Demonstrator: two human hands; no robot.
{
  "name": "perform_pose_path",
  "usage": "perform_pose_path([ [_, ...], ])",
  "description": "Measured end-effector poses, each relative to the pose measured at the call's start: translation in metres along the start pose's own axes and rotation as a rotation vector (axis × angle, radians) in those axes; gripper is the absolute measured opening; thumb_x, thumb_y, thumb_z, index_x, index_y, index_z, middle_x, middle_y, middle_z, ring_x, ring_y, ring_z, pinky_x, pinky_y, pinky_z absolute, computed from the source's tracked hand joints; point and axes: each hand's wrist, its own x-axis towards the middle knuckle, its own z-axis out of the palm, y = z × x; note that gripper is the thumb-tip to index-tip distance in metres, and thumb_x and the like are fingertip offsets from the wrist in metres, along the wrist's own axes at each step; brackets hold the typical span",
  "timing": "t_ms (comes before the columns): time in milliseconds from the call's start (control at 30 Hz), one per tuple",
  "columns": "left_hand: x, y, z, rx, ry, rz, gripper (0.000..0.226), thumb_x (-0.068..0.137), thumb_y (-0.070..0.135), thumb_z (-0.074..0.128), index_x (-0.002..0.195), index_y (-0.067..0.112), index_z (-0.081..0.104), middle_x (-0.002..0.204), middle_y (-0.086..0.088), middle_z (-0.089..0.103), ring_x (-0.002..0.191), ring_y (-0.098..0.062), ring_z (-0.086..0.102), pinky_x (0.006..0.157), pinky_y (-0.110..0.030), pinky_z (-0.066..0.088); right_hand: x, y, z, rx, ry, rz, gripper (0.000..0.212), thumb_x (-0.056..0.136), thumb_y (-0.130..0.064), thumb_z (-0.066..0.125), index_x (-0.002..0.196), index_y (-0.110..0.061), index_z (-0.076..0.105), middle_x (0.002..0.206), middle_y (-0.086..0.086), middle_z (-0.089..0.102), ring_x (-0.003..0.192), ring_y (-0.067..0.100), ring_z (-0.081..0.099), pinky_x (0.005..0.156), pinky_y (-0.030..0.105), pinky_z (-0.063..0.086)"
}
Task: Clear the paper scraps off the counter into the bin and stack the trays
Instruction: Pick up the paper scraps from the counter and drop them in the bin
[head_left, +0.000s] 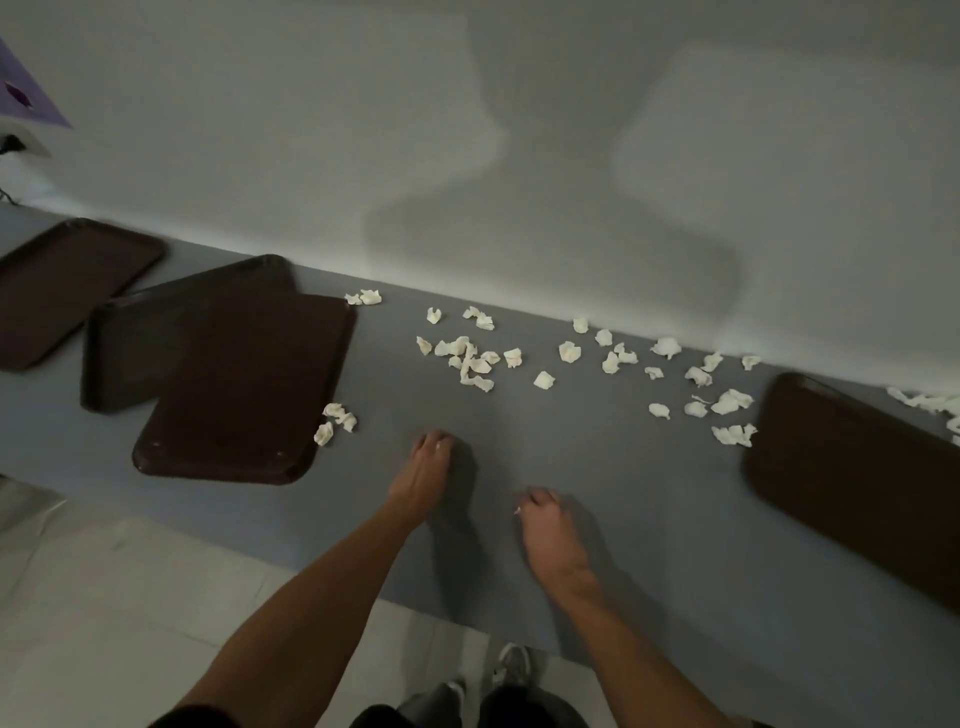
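Observation:
Several crumpled white paper scraps (470, 356) lie scattered along the back of the grey counter (597, 467), from the middle to the right. My left hand (423, 475) rests fingertips-down on the counter, closed on a small scrap. My right hand (548, 530) is curled beside it with a bit of white paper showing at its fingers. Dark brown trays lie flat: one at far left (67, 291), two overlapping (244, 384) left of my hands, one at the right edge (852, 483). No bin is in view.
A pale wall (519, 156) runs along the back of the counter. More scraps (930, 402) lie behind the right tray, and a few (335, 421) sit by the overlapping trays. A purple object (26, 93) is at the top left. Light floor tiles (130, 597) lie below the counter edge.

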Motion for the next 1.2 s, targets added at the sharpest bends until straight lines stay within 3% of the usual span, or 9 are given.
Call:
perform_pose_path([
  [133, -0.017, -0.003, 0.01, 0.015, 0.009, 0.064, 0.046, 0.092, -0.005, 0.055, 0.135, 0.009, 0.055, 0.131, -0.012, 0.051, 0.126, -0.032, 0.049, 0.105, -0.043, 0.047, -0.015, -0.005, -0.003, 0.111, -0.047, 0.157, 0.013, 0.081, -0.004, 0.069, 0.092, -0.011, 0.072, 0.093, 0.011, 0.07, 0.086, 0.029, 0.071, 0.075, 0.032, 0.054],
  [267, -0.033, 0.0, 0.009, -0.13, 0.007, 0.027, 0.029, 0.092, 0.004, 0.058, 0.118, 0.013, 0.068, 0.112, -0.013, 0.063, 0.102, -0.04, 0.065, 0.085, -0.046, 0.054, -0.043, -0.012, -0.027, 0.291, 0.078, 0.292, 0.014, 0.095, -0.007, 0.06, 0.095, -0.01, 0.074, 0.096, 0.016, 0.073, 0.089, 0.033, 0.071, 0.079, 0.035, 0.052],
  [400, -0.067, 0.013, 0.009, -0.28, 0.091, 0.107, 0.02, 0.087, 0.006, 0.069, 0.106, 0.015, 0.07, 0.104, -0.009, 0.069, 0.091, -0.037, 0.069, 0.074, -0.042, 0.056, -0.078, -0.016, -0.043, 0.37, 0.254, 0.371, 0.013, 0.097, -0.014, 0.064, 0.103, -0.017, 0.075, 0.096, 0.014, 0.075, 0.087, 0.035, 0.071, 0.079, 0.039, 0.054],
  [700, -0.131, 0.081, 0.016, -0.467, 0.088, 0.244, 0.034, 0.083, -0.001, 0.071, 0.108, 0.022, 0.068, 0.099, 0.004, 0.073, 0.085, -0.015, 0.07, 0.076, -0.032, 0.058, -0.181, -0.001, -0.073, 0.442, 0.477, 0.529, 0.009, 0.101, -0.026, 0.065, 0.105, -0.024, 0.072, 0.096, -0.001, 0.074, 0.085, 0.019, 0.07, 0.076, 0.025, 0.049],
  [833, -0.156, 0.13, 0.028, -0.502, 0.033, 0.279, 0.032, 0.084, 0.002, 0.071, 0.105, 0.026, 0.067, 0.09, 0.012, 0.071, 0.08, -0.006, 0.068, 0.074, -0.032, 0.059, -0.233, 0.021, -0.087, 0.442, 0.538, 0.615, 0.011, 0.102, -0.03, 0.062, 0.108, -0.025, 0.07, 0.096, -0.001, 0.073, 0.084, 0.019, 0.07, 0.076, 0.032, 0.054],
  [1100, -0.214, 0.27, 0.088, -0.468, -0.059, 0.396, 0.023, 0.089, 0.014, 0.073, 0.107, 0.027, 0.068, 0.092, 0.014, 0.072, 0.082, -0.004, 0.069, 0.076, -0.022, 0.054, -0.368, 0.109, -0.105, 0.458, 0.645, 0.751, 0.012, 0.104, -0.033, 0.059, 0.109, -0.029, 0.07, 0.095, -0.006, 0.072, 0.082, 0.01, 0.066, 0.076, 0.033, 0.055],
  [1200, -0.243, 0.325, 0.126, -0.452, -0.077, 0.417, 0.02, 0.09, 0.014, 0.074, 0.107, 0.023, 0.069, 0.094, 0.011, 0.073, 0.085, -0.009, 0.071, 0.078, -0.027, 0.054, -0.42, 0.155, -0.103, 0.491, 0.626, 0.783, 0.015, 0.103, -0.03, 0.06, 0.113, -0.027, 0.071, 0.103, -0.009, 0.071, 0.089, 0.008, 0.065, 0.082, 0.031, 0.056],
])
